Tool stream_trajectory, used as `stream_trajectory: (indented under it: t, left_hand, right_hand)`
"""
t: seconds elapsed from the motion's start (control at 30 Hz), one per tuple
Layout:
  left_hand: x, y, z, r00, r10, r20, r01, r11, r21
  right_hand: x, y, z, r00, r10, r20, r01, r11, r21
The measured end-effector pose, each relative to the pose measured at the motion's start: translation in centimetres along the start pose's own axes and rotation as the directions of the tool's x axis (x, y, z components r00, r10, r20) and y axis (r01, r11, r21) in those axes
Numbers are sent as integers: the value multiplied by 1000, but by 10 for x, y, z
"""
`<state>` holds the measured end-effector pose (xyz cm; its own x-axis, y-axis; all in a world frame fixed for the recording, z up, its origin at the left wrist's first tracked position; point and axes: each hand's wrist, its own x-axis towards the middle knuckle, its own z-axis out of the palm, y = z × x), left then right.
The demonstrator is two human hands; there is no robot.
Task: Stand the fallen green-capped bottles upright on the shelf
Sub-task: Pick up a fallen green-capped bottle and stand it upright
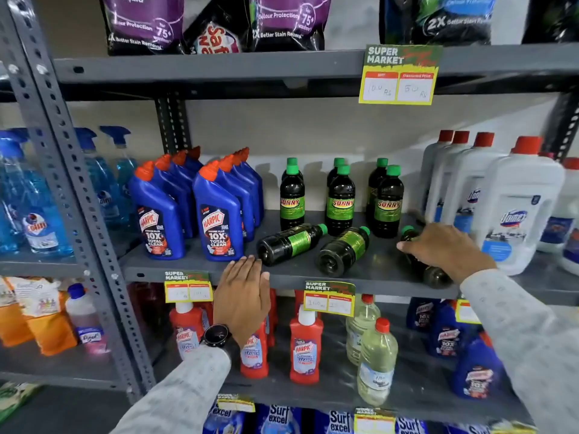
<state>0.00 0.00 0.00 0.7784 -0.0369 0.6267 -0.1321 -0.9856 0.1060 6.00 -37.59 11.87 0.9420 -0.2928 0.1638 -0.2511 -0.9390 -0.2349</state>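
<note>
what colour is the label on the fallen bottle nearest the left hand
Green, with some yellow print, on the fallen bottle; the head view shows it clearly.

Both hands (242,296) (448,249) outstretched, seemingly open

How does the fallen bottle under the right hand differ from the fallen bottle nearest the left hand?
The rightmost fallen bottle is covered by the right hand, base towards the shelf edge; the leftmost fallen bottle lies untouched, the left hand just short of it. The rightmost points its cap back-left, the leftmost back-right. Both are dark, green-capped and lying down.
</note>
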Motion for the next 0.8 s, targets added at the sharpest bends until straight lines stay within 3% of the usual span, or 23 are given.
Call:
stream_trajectory:
  t: [0.2, 0.5, 0.6, 0.7, 0.8]
  left_hand:
    - [-1, 1, 7, 1000, -21, -18, 21, 1000, -23]
    - [-1, 3, 4, 999, -14, -31, 15, 1000, 27]
    - [-1, 3, 4, 999, -16, -28, 17, 999, 31]
    - [-1, 4, 4, 998, -18, -55, 19, 1000, 15]
    - [-1, 6, 4, 998, -27, -63, 27, 1000, 2]
  right_hand:
    - [4, 8, 7, 990, 87, 108, -100, 988, 118]
    - [-1, 2, -9, 997, 81, -9, -70, 904, 421]
    - [-4, -9, -28, 985, 79, -153, 32, 790, 613]
    - [-6, -16, -35, 970, 63, -236, 160, 563, 811]
    - [-14, -19, -20, 954, 56, -295, 239, 453, 859]
